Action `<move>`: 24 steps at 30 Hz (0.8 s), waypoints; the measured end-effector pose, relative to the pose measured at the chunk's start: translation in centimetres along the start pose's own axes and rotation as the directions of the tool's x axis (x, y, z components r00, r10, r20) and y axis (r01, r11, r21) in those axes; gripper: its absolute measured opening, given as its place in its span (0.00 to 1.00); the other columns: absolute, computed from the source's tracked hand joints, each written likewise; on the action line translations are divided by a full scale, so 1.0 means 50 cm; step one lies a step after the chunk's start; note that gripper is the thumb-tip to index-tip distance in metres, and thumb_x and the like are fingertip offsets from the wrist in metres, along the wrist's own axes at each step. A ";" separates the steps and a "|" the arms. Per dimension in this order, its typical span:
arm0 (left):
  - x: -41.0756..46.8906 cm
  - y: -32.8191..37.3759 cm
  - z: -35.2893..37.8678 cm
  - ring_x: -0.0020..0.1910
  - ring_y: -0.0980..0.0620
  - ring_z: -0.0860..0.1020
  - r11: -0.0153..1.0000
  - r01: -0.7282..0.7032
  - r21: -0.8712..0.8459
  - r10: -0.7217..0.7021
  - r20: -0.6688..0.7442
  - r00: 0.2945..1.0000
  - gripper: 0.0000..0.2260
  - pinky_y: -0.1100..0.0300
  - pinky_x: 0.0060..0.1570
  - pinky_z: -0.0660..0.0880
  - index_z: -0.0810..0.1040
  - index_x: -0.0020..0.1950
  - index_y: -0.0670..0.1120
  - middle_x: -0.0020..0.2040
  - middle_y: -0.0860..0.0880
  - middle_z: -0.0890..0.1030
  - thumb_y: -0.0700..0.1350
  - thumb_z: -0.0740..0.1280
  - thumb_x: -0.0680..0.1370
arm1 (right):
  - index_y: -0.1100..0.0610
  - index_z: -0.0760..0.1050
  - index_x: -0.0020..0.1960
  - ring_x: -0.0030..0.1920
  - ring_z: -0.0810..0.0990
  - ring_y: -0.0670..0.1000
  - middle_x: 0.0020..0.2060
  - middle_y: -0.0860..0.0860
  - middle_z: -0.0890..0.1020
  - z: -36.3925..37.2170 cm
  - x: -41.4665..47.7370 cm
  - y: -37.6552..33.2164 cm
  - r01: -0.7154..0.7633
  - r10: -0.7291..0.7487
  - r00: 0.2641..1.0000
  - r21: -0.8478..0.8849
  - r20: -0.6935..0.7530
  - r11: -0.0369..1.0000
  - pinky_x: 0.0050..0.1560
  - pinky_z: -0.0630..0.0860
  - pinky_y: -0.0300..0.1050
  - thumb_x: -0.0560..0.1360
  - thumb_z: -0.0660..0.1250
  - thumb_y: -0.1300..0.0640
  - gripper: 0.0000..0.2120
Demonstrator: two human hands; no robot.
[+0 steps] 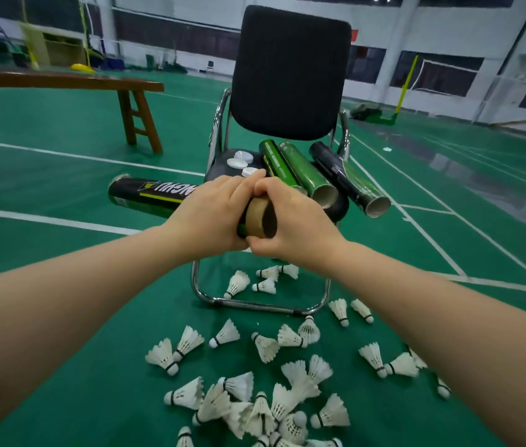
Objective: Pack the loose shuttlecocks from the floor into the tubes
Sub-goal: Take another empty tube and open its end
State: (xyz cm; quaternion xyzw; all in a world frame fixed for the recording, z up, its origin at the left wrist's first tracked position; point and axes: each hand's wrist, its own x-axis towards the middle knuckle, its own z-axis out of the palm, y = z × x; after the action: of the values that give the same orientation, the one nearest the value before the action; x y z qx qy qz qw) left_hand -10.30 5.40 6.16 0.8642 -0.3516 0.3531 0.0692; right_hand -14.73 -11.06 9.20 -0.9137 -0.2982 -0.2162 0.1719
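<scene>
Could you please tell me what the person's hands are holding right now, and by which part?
Both hands grip one shuttlecock tube at its open near end: left hand around the body, right hand at the cardboard rim.

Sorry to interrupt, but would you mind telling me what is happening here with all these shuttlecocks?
A person is holding a black-and-green cardboard shuttlecock tube in both hands, the left hand around its body and the right hand at its open end. Three more open tubes and white plastic caps lie on the black chair seat. Many white feather shuttlecocks lie loose on the green floor.
</scene>
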 end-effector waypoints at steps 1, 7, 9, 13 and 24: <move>-0.009 -0.007 0.010 0.49 0.37 0.78 1.000 0.019 0.009 -0.019 0.016 1.000 0.45 0.45 0.47 0.78 0.66 0.69 0.35 0.53 0.38 0.79 0.49 0.80 0.58 | 0.57 0.68 0.59 0.47 0.71 0.49 0.54 0.51 0.77 0.014 0.002 0.004 0.010 -0.010 1.000 0.004 0.009 1.000 0.41 0.60 0.37 0.65 0.74 0.53 0.26; -0.067 -0.016 0.113 0.50 0.37 0.78 0.995 0.095 -0.015 -0.093 0.114 0.989 0.44 0.45 0.51 0.76 0.65 0.70 0.35 0.54 0.38 0.79 0.50 0.79 0.60 | 0.59 0.69 0.59 0.50 0.74 0.53 0.53 0.53 0.77 0.120 -0.007 0.056 -0.007 0.000 0.995 0.068 0.101 0.998 0.44 0.66 0.40 0.64 0.75 0.53 0.27; -0.080 -0.009 0.153 0.49 0.37 0.78 0.994 0.103 -0.033 -0.097 0.151 0.984 0.44 0.45 0.50 0.76 0.65 0.70 0.35 0.53 0.38 0.79 0.50 0.78 0.60 | 0.58 0.69 0.58 0.50 0.74 0.52 0.53 0.53 0.77 0.153 -0.024 0.083 -0.032 0.020 0.991 0.090 0.135 0.995 0.45 0.67 0.41 0.64 0.75 0.53 0.26; -0.094 0.011 0.227 0.48 0.38 0.78 0.988 0.137 -0.066 -0.120 0.217 0.969 0.46 0.45 0.48 0.76 0.63 0.71 0.34 0.51 0.38 0.79 0.53 0.78 0.61 | 0.57 0.69 0.59 0.49 0.72 0.50 0.53 0.51 0.76 0.201 -0.052 0.143 -0.083 0.059 0.977 0.113 0.206 0.990 0.44 0.62 0.36 0.65 0.74 0.53 0.26; -0.124 0.042 0.395 0.50 0.38 0.76 0.966 0.251 -0.066 -0.204 0.406 0.891 0.44 0.45 0.47 0.76 0.59 0.74 0.38 0.53 0.40 0.77 0.58 0.71 0.66 | 0.57 0.68 0.65 0.55 0.74 0.51 0.58 0.52 0.76 0.322 -0.103 0.294 -0.110 0.035 0.937 0.200 0.346 0.974 0.55 0.70 0.43 0.68 0.70 0.47 0.30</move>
State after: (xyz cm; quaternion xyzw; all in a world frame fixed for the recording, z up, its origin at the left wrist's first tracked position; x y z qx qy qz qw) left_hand -3.70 0.05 -12.84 0.9473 -0.2747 0.1394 0.0880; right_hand -4.66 -17.58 -9.74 -0.9235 -0.3109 -0.0146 0.2240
